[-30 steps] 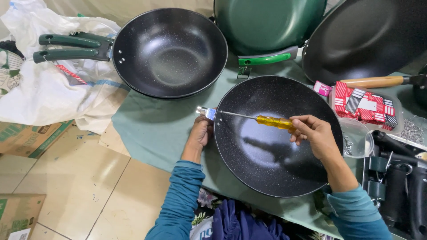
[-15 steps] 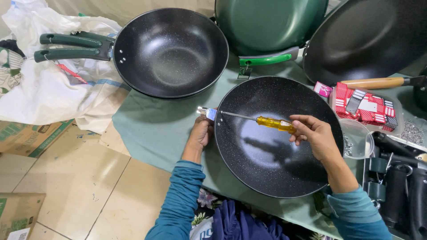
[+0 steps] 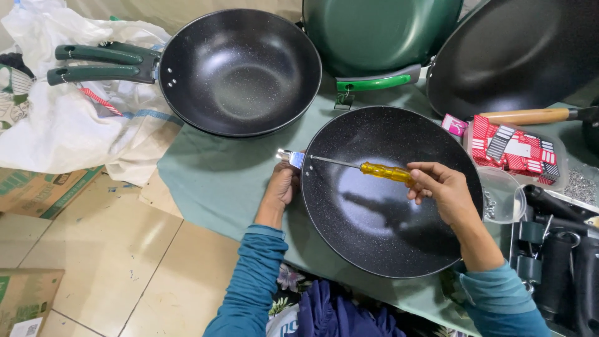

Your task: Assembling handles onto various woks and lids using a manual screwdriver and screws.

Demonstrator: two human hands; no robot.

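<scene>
Single head-worn view, looking steeply down, close over table edge (image 3: 206,181), floor at left

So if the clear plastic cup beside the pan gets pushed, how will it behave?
The clear cup looks thin and light, so it probably slides or tips easily. It seems to hold small metal parts, which might spill. It sits close to the right hand, so a bump seems possible.

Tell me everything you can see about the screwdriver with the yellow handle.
The screwdriver has a translucent amber-yellow handle and a thin bare metal shaft. It lies almost level across the upper part of the black speckled pan, tip pointing toward the pan's left rim, where it meets a small metal handle bracket. The right hand grips the handle's end; the left hand is at the rim just below the bracket. The screwdriver's shadow falls on the pan's inside.
</scene>
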